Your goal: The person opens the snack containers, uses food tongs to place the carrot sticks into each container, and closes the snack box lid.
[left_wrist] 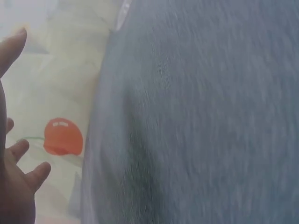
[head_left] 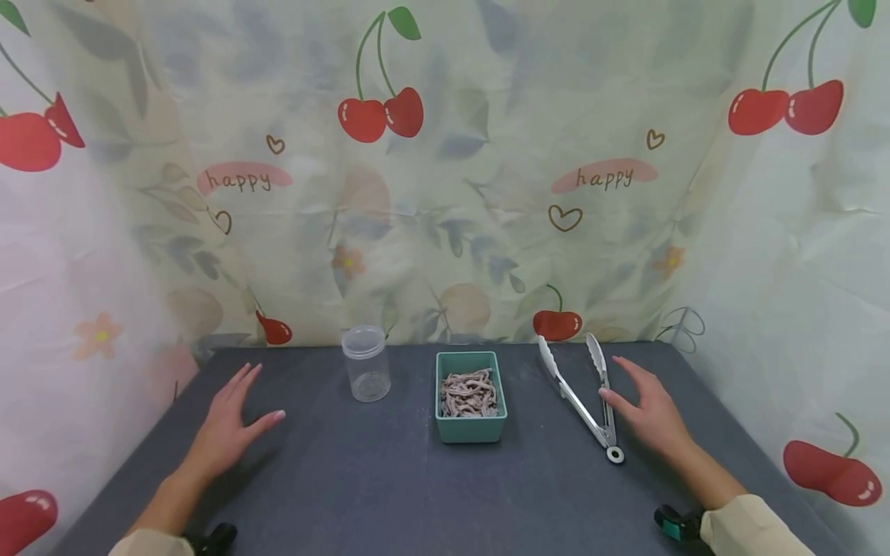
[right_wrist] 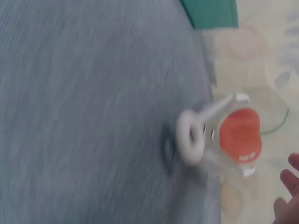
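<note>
Right hand (head_left: pixel 649 408) spread just beside parted tongs (head_left: pixel 582 409)

The fingers of the right hand are stretched forward, with the thumb held apart from them. The tongs are laid just to this hand's left, their arms parted in a V, with the tips pointed away from the person and the ringed end turned back. The thumb tip is seen against the arm closer to the hand; whether contact is made cannot be told. In the right wrist view the tongs are blurred, and only fingers are caught at the edge.

Farther to the right hand's left, past the tongs, a teal box (head_left: pixel 469 430) is placed between the two hands. It is partly filled with a tangle of greyish-brown strands (head_left: pixel 469 395).

The left hand (head_left: pixel 225 428) is likewise spread, its thumb angled away from the extended fingers. To its right, well apart, a clear jar (head_left: pixel 368 374) is stood upright on the dark table (head_left: pixel 334 486), between that hand and the box. Pale sleeves (head_left: pixel 754 529) and black devices (head_left: pixel 221 538) are worn at the wrists. Beyond the hands, a curtain (head_left: pixel 445 185) printed with cherries and leaves is hung.
</note>
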Motion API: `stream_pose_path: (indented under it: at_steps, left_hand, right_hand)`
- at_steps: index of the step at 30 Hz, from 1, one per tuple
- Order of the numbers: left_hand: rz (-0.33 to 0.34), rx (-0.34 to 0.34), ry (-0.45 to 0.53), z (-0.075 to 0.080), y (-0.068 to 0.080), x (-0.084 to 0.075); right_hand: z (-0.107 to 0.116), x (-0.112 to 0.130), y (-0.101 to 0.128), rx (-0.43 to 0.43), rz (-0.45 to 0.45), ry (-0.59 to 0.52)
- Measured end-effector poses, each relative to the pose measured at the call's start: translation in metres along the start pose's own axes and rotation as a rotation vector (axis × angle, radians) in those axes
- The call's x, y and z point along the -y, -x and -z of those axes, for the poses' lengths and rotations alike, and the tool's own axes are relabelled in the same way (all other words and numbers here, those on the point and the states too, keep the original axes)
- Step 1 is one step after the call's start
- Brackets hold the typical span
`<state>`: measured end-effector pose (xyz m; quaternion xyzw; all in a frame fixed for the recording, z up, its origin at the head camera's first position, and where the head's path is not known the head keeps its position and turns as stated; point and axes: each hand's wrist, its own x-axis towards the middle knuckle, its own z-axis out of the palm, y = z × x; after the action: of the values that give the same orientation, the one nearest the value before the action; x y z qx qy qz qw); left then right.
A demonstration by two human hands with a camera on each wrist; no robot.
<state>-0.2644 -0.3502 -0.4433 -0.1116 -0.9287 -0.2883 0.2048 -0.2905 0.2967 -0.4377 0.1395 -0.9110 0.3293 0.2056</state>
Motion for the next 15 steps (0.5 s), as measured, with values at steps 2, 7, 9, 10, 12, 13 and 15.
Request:
stream_pose_path:
  at_steps: [2, 7, 9, 10, 12, 13, 15]
  left_hand:
    - [-0.009, -0.008, 0.039, -0.002, -0.003, -0.005]
    - [0.003, -0.032, 0.092, -0.005, -0.009, -0.02]
    - [0.03, -0.044, 0.122, -0.006, -0.01, -0.026]
    - [0.044, -0.051, 0.143, -0.007, -0.011, -0.029]
    - [0.066, -0.061, 0.183, -0.01, -0.012, -0.033]
    - [0.075, -0.066, 0.209, -0.012, -0.013, -0.035]
    - [0.085, -0.071, 0.253, -0.015, -0.014, -0.037]
  right_hand:
    - [-0.003, 0.009, -0.002, 0.027, -0.037, -0.029]
    - [-0.014, 0.027, -0.009, 0.092, -0.096, -0.107]
    - [-0.019, 0.032, -0.012, 0.112, -0.109, -0.147]
    - [-0.021, 0.034, -0.013, 0.12, -0.114, -0.165]
    - [-0.025, 0.039, -0.015, 0.128, -0.115, -0.208]
    - [-0.027, 0.041, -0.016, 0.134, -0.116, -0.222]
    - [-0.031, 0.045, -0.018, 0.139, -0.118, -0.252]
